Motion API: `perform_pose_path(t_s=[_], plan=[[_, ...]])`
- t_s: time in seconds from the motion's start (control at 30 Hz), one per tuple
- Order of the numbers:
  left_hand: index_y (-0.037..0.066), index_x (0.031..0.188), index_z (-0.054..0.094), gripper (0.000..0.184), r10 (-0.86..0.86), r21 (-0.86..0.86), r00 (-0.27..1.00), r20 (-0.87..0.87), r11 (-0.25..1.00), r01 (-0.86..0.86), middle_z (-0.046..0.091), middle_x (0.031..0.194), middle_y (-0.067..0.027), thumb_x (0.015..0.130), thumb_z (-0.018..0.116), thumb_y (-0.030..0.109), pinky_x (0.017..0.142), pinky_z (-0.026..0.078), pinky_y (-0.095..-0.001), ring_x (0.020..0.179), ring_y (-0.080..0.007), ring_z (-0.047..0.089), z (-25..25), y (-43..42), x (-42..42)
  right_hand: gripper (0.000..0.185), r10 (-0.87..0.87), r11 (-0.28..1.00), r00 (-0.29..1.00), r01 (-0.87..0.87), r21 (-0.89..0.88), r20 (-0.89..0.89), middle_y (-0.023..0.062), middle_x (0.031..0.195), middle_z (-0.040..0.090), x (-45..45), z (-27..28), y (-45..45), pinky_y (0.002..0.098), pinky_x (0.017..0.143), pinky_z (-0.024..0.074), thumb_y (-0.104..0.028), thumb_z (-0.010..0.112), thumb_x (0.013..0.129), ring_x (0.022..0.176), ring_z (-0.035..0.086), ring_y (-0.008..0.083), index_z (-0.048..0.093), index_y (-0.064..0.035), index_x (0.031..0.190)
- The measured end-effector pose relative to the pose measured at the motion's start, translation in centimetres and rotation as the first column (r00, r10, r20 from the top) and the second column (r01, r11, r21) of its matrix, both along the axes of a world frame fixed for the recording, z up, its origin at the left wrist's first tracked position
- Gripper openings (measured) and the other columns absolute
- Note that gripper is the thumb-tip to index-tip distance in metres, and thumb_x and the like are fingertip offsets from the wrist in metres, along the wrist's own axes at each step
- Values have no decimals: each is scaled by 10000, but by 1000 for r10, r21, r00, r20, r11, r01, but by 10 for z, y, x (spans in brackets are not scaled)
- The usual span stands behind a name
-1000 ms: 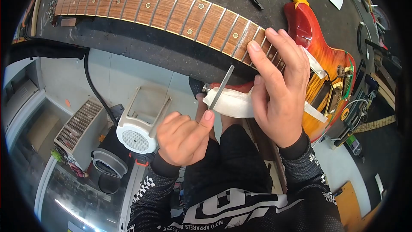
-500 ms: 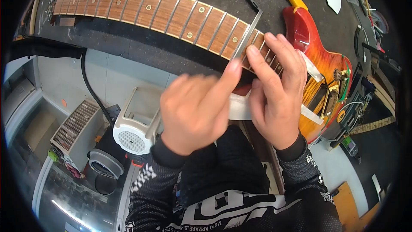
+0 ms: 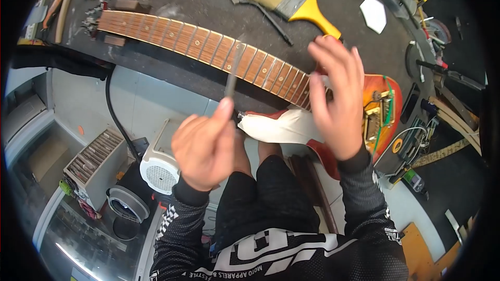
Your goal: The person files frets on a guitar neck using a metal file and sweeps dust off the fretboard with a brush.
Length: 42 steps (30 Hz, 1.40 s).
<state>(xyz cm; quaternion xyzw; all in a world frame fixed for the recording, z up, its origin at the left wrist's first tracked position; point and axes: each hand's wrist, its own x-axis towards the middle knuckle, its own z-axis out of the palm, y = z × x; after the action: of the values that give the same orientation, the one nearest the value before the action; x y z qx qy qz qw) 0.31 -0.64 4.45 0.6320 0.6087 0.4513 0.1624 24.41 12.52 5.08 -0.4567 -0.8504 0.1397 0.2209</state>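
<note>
My left hand (image 3: 204, 148) is closed on one end of a thin metal file (image 3: 230, 84). The file's far end reaches across the wooden fretboard (image 3: 201, 42), about midway along the neck; whether it touches a fret, I cannot tell. My right hand (image 3: 338, 101), slightly blurred, hovers with fingers spread over the body end of the neck and holds nothing. Under and beside it is the sunburst electric guitar body (image 3: 391, 86), partly hidden by the hand. A white covering (image 3: 278, 126) lies over the body's near horn.
Behind the neck on the dark bench lie a wide paintbrush (image 3: 299, 4) with a yellow handle and a small black brush (image 3: 265, 14). Wooden blocks (image 3: 133, 5) flank the headstock. Tools and a measuring tape (image 3: 442, 154) sit at right. A white stool (image 3: 160, 174) stands below left.
The file and my left hand have moved left along the neck, toward the headstock. My right hand has lifted off the fretboard and its fingers have spread. The camera view has shifted.
</note>
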Motion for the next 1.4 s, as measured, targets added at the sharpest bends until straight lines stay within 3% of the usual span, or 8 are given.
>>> perform_pose_path(t_s=[0.2,0.4,0.57,0.67,0.9,1.13,1.27,1.4], plan=[[-55,1363,771,395,174,-222,985,-16,960,-173,709,802,-101,975,714,-107,639,480,-345,635,-210,615,55,-86,-12,337,-186,953,906,260,-154,381,163,1336,758,-3,-21,100,540,1035,511,-268,692,1026,1241,706,366,767,-85,1299],[-26,1378,780,360,327,-373,944,31,880,-293,749,848,-90,1021,738,-32,649,503,-319,654,-163,627,114,-144,-2,291,-142,918,940,242,-314,310,189,1067,820,7,-23,152,569,995,553,-318,648,1061,1134,776,397,760,-65,1154],[-25,1412,765,350,457,-445,875,158,824,-350,777,947,-75,1066,731,5,659,495,-272,697,-85,606,133,-169,21,605,87,896,826,179,-406,556,193,1427,739,-4,-20,151,538,1033,591,-492,839,949,1298,740,381,690,-51,1336],[-23,1407,765,338,481,-464,851,211,816,-346,791,993,-71,1072,726,1,673,502,-255,726,-68,618,136,-176,36,575,111,907,845,129,-400,523,208,1313,785,0,-41,166,538,1011,595,-438,834,972,1239,763,397,660,-39,1347],[-20,1417,756,336,460,-461,865,198,823,-332,727,926,-22,1083,725,9,667,463,-240,726,-46,570,158,-172,50,424,-1,955,979,60,-290,202,227,1049,817,24,52,153,567,890,606,-334,788,1019,1011,794,452,619,-52,1286],[-11,1461,730,358,461,-412,870,171,836,-362,623,864,66,1107,716,36,679,399,-223,736,-23,483,169,-170,45,280,376,924,826,-299,-238,421,151,842,795,24,129,8,474,672,630,-204,747,939,825,820,337,693,-63,1174],[-14,1424,755,340,470,-330,866,171,856,-399,752,915,-44,1087,727,25,669,500,-251,720,-59,604,178,-166,43,298,666,714,719,-534,-453,201,166,788,772,6,132,-74,522,701,620,-278,834,906,790,801,389,736,-59,1082],[-15,1421,756,336,478,-310,865,151,854,-418,742,898,-40,1090,725,33,666,497,-253,714,-64,599,182,-172,39,236,436,890,875,-383,-248,211,146,793,794,6,134,-39,498,679,625,-222,764,932,771,816,355,742,-60,1102]])
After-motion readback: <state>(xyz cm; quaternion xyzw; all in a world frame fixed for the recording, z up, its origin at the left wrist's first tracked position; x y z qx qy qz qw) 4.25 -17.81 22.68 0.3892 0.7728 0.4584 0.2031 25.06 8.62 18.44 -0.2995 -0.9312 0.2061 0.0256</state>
